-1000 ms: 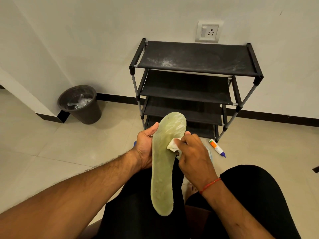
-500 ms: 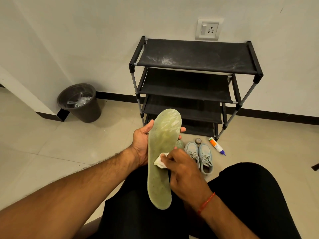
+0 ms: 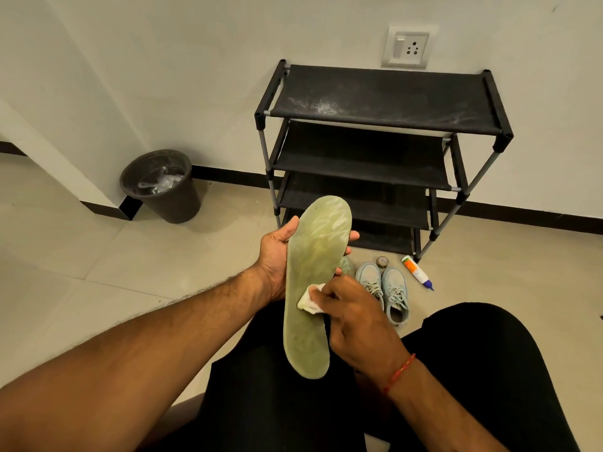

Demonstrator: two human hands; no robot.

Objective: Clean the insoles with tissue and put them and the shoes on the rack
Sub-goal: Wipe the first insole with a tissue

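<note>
My L hand (image 3: 276, 256) grips the green insole (image 3: 315, 272) over my lap (image 3: 287, 406), toe end up. My R hand (image 3: 357, 321) pinches a white tissue (image 3: 308, 301) & presses it on the insole's middle. Shoes (image 3: 386, 288) sit on the floor (image 3: 98, 256) by the rack (image 3: 375, 102).

dark bin (image 3: 162, 185), glue tube (image 3: 416, 272)

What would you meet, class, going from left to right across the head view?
Bin → insole → pair of shoes → glue tube
</note>
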